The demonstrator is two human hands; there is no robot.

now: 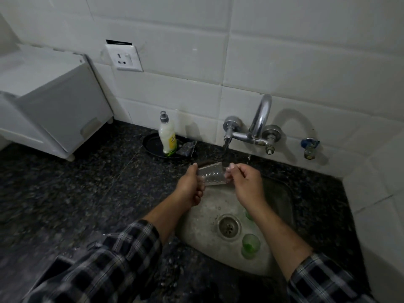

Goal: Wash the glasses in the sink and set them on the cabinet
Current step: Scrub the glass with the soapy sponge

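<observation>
My left hand (pixel 192 186) grips the base end of a clear glass (pixel 213 173), the fingers curled round it and the thumb along its top; my right hand (pixel 244 182) pinches the other end, at the rim, with its fingertips (pixel 232 165) narrow and bent round the edge; the glass lies on its side between the two hands, above the far left part of the sink (pixel 282 193), with its open end towards the right. Water falls from the tap (pixel 258 127) on the tiled wall and meets the glass near the rim.

Down in the steel basin, near the drain (pixel 228 226), stands a green glass (pixel 250 242), just to its right and nearer to me; a second green glass (pixel 249 215) shows farther back, partly hidden behind my right forearm, so I cannot tell how it sits. Both plaid sleeves are pushed up the forearms.

On the dark speckled counter (pixel 76 193), to the far left of the sink, a soap bottle (pixel 167 136) stands upright on a black dish (pixel 152 145), with a crumpled scrubber (pixel 185 147) at the dish's right edge; further left a white unit (pixel 54 101) rests on small feet against the wall; a socket (pixel 124 57) sits on the tiles above; a small blue valve (pixel 310 147) juts from the wall right of the tap.
</observation>
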